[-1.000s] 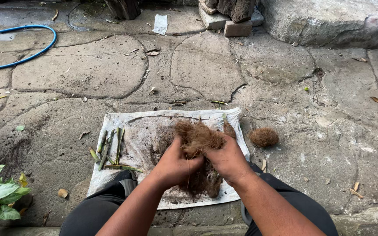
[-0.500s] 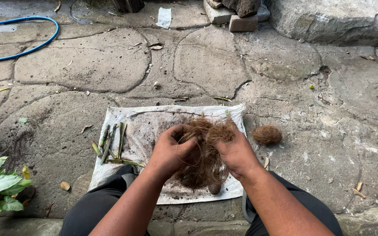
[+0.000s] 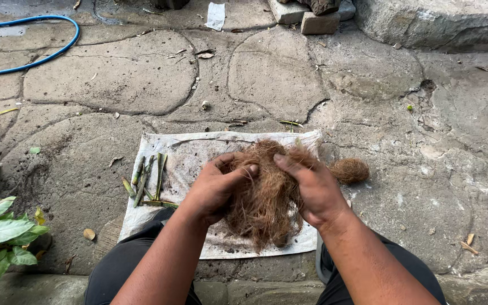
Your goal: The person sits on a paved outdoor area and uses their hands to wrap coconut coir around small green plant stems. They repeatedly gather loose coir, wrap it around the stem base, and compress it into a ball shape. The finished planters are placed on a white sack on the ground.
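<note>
Brown, wiry coconut fibre [image 3: 264,197] hangs in a shaggy clump over the dirty white cloth [image 3: 199,152], pinched between left hand [image 3: 216,189] and right hand [image 3: 312,189]; it is drawn out longer than before; green stems [image 3: 148,181] lie left; beyond, cracked stone paving [image 3: 114,73].

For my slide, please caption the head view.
Both hands, left hand and right hand, grip brown fibre clump over white sheet.
</note>
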